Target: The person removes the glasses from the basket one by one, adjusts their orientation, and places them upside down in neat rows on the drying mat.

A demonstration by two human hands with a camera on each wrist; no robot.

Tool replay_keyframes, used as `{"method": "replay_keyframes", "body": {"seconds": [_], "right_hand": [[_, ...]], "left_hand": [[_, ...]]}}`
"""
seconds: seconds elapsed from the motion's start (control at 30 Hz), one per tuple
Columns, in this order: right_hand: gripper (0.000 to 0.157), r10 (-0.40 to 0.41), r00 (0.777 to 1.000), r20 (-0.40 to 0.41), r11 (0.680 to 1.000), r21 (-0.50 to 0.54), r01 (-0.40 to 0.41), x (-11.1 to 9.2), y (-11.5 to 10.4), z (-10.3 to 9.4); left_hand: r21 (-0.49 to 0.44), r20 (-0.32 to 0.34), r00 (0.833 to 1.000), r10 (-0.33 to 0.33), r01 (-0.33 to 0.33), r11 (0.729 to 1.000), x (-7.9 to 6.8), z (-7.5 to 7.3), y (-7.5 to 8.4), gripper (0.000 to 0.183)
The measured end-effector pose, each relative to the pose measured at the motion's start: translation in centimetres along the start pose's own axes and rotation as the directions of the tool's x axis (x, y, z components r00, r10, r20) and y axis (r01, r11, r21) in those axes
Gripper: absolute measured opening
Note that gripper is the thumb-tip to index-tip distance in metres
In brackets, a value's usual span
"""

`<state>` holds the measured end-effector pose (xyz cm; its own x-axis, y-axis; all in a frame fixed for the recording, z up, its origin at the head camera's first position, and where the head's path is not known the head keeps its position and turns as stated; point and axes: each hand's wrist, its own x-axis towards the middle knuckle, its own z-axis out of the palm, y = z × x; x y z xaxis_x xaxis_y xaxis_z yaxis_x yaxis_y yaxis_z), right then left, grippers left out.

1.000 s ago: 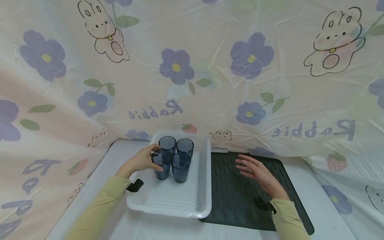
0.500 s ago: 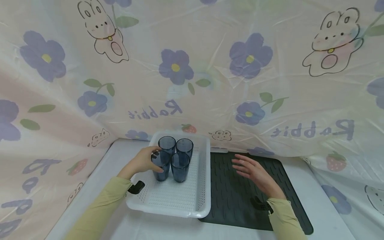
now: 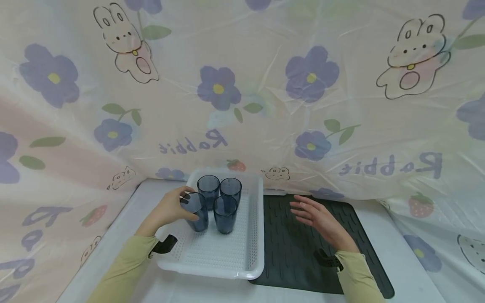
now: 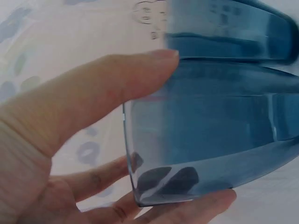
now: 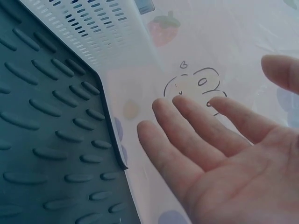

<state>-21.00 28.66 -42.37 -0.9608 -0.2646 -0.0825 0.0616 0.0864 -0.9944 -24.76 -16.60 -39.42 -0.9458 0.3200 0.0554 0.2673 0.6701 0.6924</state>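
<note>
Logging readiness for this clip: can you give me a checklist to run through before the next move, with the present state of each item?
1. Left hand grips the front-left glass: ok, thumb and fingers on opposite sides.
2. That glass is lifted off the basket floor: cannot tell.
3. It is upright: not ok, it leans in the head view.
4. Front-right glass, back-left glass and back-right glass stand upright: ok.
5. Right hand is free: ok, fingers extended, holding nothing.
6. Dark mat lies flat beside the basket: ok.
</note>
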Motion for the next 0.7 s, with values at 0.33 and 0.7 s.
{"method": "replay_keyframes", "body": {"seconds": [0.33,0.7], "right_hand": [[0.054,-0.005,1.0,0.016,1.0,0.021,0.005,0.2,-0.4,0.2],[0.051,-0.036,0.999,0.021,0.999,0.027,0.036,0.1,-1.4,0.6]], "left_hand": [[-0.097,-0.108,0.994,-0.006,-0.004,0.995,-1.5,-2.7,1.5,0.085],[-0.21,-0.175,0.984,-0.044,0.007,0.978,-3.0,-5.1,3.3,0.088]]}}
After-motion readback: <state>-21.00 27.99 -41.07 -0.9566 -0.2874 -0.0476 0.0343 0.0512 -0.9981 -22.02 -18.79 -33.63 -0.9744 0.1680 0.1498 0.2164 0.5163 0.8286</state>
